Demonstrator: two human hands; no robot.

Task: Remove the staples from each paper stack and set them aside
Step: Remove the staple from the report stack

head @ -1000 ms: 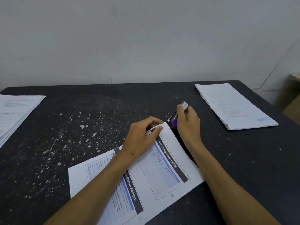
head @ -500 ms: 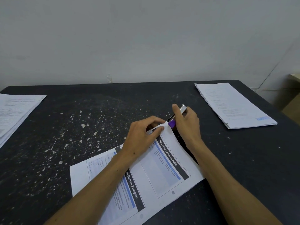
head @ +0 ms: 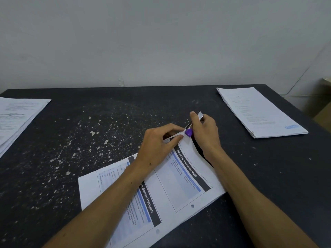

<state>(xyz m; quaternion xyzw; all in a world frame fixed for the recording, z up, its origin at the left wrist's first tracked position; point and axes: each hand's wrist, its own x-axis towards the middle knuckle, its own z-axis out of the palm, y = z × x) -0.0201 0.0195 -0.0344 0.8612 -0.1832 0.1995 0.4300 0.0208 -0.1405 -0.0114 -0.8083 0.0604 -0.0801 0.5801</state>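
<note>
A printed paper stack [head: 180, 190] with blue and dark headers lies at an angle on the black table [head: 71, 140] in front of me. My left hand [head: 157, 145] pinches its far corner, which is lifted off the table. My right hand [head: 206, 133] grips a small purple and silver stapler [head: 189, 131], with its purple end against that pinched corner. The staple itself is hidden by my fingers.
A white paper stack [head: 259, 111] lies at the table's far right. Another paper stack [head: 16, 115] sits at the left edge. The table top is speckled with pale paint flecks. A plain wall stands behind the table.
The stack's far corner has been lifted higher off the table between my left fingers. My right hand with the stapler has shifted slightly up and left against that corner.
</note>
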